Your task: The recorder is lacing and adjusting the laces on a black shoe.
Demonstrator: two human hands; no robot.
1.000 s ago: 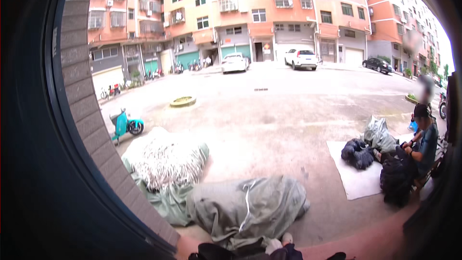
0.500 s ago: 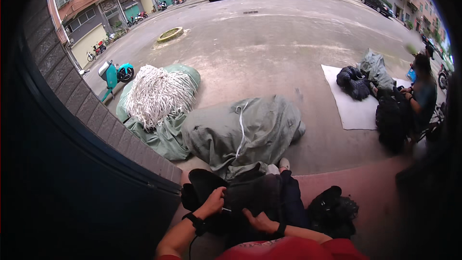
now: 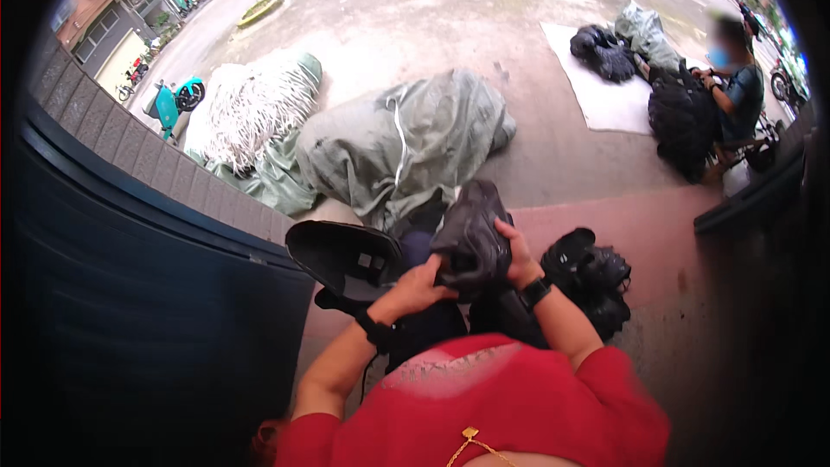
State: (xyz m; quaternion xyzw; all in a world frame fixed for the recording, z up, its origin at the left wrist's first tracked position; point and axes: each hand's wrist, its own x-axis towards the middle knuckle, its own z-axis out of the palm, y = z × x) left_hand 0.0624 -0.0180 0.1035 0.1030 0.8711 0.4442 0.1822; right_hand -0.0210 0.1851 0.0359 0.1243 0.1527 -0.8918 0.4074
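Note:
I sit on a reddish step and hold a black shoe [image 3: 471, 233] upright over my lap with both hands. My left hand [image 3: 421, 285] grips its lower edge from the left. My right hand [image 3: 519, 252] clasps its right side. Both wrists carry black bands. A black shoe sole piece [image 3: 341, 255] lies just left of my left hand. A pile of black shoes [image 3: 588, 277] rests on the step to my right.
A dark blue door and grey brick wall [image 3: 130, 151] stand at my left. Grey-green tarp bundles [image 3: 406, 143] and a white fringed heap [image 3: 251, 108] lie ahead. At the far right another person [image 3: 735, 91] sits by black bags [image 3: 683, 117] and a white sheet [image 3: 605, 95].
The view has tipped down from the street to my lap. My hands came into view and have lifted the black shoe higher, gripping it on both sides.

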